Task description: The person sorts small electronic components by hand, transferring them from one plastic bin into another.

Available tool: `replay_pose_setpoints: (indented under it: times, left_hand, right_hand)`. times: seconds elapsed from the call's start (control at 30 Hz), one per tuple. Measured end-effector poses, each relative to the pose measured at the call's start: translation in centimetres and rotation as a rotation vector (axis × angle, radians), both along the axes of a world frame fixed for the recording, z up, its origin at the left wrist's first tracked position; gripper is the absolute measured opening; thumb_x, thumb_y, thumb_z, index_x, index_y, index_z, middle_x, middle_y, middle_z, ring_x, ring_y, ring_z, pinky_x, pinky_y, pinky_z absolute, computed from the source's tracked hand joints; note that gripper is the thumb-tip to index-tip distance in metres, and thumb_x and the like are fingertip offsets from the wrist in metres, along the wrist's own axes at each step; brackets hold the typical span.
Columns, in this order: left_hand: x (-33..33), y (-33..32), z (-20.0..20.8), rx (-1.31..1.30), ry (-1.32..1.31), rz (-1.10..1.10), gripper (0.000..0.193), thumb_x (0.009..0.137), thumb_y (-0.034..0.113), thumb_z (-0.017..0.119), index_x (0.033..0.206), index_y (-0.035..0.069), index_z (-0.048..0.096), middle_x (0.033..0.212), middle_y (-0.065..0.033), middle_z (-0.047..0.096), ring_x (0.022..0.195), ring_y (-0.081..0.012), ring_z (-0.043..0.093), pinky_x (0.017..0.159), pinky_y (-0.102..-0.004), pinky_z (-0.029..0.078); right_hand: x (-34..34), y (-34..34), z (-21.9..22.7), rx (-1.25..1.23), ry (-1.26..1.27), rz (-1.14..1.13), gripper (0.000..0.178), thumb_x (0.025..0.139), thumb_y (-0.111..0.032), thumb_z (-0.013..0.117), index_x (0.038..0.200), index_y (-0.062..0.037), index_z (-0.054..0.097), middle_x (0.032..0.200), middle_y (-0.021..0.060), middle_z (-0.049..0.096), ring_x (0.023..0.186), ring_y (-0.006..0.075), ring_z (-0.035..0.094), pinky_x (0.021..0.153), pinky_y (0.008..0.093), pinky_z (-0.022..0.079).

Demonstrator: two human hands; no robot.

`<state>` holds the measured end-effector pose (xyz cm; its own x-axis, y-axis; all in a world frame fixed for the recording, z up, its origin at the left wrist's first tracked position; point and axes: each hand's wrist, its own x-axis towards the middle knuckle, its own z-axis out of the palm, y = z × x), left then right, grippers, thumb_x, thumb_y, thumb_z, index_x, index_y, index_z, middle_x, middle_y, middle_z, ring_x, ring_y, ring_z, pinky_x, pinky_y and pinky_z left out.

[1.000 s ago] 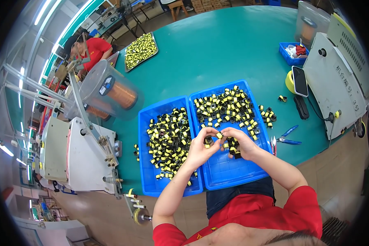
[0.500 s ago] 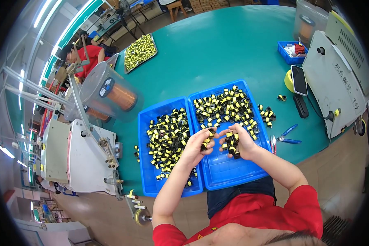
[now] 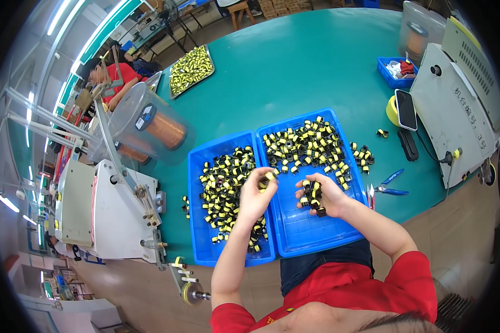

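Note:
My left hand is closed, its fingertips pinching a small black coil bobbin wrapped in yellow tape, above the seam between two blue trays. My right hand is cupped, palm up, around several such bobbins over the right tray. That right tray has bobbins heaped in its far half and along its right side; its near part shows bare ribbed plastic. Beneath and beside my left hand, the left tray is filled with many jumbled bobbins.
Loose bobbins lie right of the trays, near blue-handled pliers. Farther right are a phone, a small blue bin and a grey machine. Another machine and copper wire spools stand left. A co-worker sits beyond.
My left hand has drawn back leftward from my right hand, with a bobbin in its fingertips. My right hand stays nearly in place, still cupping its bobbins.

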<state>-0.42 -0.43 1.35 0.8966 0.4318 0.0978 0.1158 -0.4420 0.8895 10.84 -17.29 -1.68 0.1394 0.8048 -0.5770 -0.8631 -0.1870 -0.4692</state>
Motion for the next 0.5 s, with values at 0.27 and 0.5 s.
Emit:
replay_pose_setpoints:
  times: [0.27, 0.5]
  left_hand:
    - [-1.5, 2.3, 0.8, 0.915, 0.362, 0.703, 0.032, 0.082, 0.014, 0.054, 0.108, -0.002, 0.047, 0.105, -0.0179, 0.05, 0.101, -0.0336, 0.049, 0.083, -0.0441, 0.04]
    - [0.0, -0.7, 0.0, 0.344, -0.017, 0.055, 0.043, 0.079, 0.021, 0.066, 0.113, 0.001, 0.049, 0.103, -0.0136, 0.057, 0.102, -0.0258, 0.053, 0.087, -0.0367, 0.04]
  right_hand:
    - [-0.1, -0.1, 0.0, 0.016, -0.045, 0.044, 0.034, 0.088, -0.036, 0.036, 0.102, -0.0089, 0.053, 0.086, 0.0044, 0.06, 0.077, 0.0219, 0.062, 0.049, 0.0322, 0.042]
    - [-0.4, 0.0, 0.7, 0.02, -0.056, 0.096, 0.039, 0.089, -0.037, 0.038, 0.108, -0.0071, 0.055, 0.085, 0.004, 0.06, 0.077, 0.0205, 0.062, 0.044, 0.0297, 0.042]
